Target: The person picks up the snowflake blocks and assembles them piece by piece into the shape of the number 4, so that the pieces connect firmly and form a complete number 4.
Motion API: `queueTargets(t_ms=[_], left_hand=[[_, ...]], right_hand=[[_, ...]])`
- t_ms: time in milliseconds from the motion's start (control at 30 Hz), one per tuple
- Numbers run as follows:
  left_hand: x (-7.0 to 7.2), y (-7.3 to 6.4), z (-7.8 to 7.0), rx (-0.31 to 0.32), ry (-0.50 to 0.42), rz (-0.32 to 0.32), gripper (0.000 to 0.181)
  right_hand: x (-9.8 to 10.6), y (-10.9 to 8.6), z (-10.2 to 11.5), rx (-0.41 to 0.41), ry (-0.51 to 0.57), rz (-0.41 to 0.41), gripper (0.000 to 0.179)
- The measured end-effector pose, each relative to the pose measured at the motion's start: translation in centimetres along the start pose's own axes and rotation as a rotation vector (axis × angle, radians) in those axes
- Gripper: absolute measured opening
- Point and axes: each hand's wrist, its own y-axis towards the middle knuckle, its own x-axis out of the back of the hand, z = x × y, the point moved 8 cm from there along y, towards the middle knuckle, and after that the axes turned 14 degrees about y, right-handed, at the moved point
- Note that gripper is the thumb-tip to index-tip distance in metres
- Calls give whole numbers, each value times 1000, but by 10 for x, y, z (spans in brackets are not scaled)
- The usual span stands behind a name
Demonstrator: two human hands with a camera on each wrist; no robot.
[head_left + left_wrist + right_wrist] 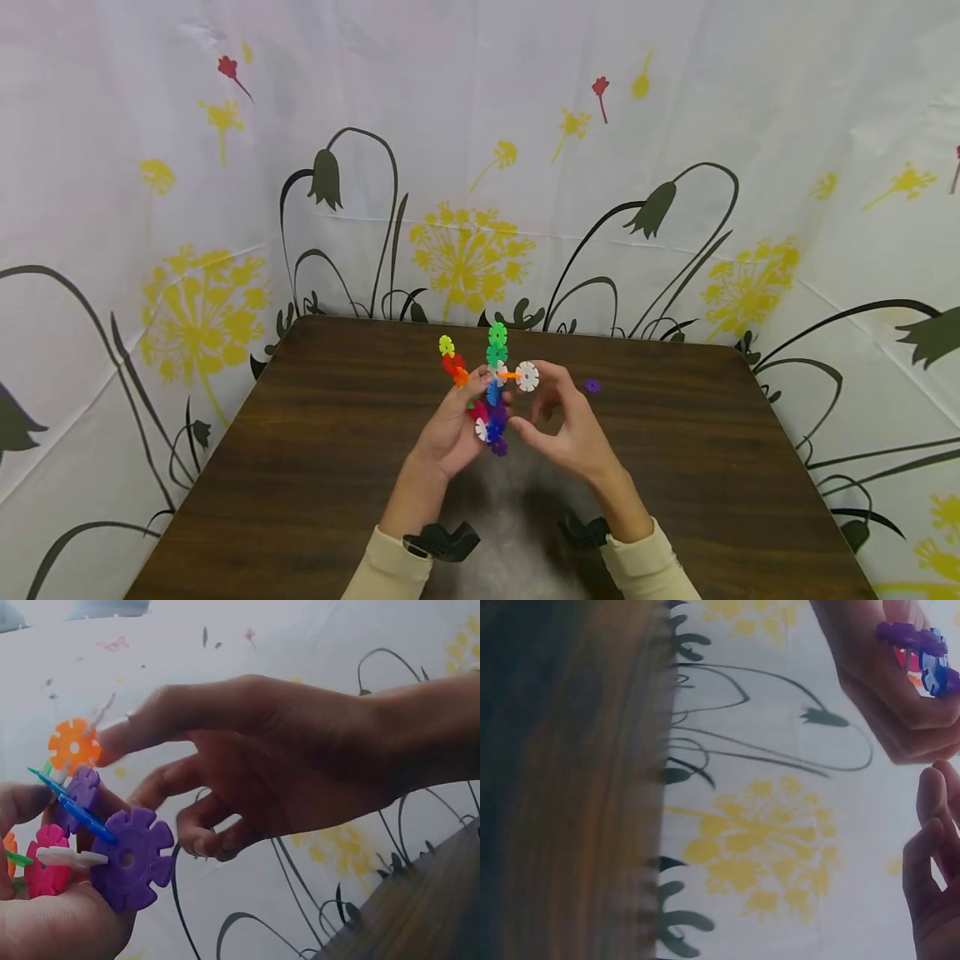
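Above the table, my left hand grips a branching figure of interlocking notched plastic discs, its thumb and fingers around the middle. Green discs form the upright top, and red and yellow ones branch off to the left. Blue and purple discs hang below; a large purple disc is close in the left wrist view. An orange disc links to a white disc that sticks out to the right. My right hand has its index fingertip at this white disc, thumb held apart. Contact there is hard to tell.
A loose purple disc lies on the dark wooden table, beyond my right hand. Behind the table hangs a white flower-printed sheet. Each wrist wears a black camera strap.
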Motion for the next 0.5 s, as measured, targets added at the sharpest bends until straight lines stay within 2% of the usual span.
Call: queueTargets(t_ms=[167, 333, 500], left_hand=[[-5, -5, -5, -5, -11, 49, 19], [-8, -9, -7, 2, -27, 67, 15], [-7, -9, -7, 4, -17, 90, 11]], right_hand=[[-8, 9, 9, -34, -4, 99, 82], [-11, 16, 12, -80, -43, 182, 85], [-12, 17, 10, -120, -40, 206, 83]])
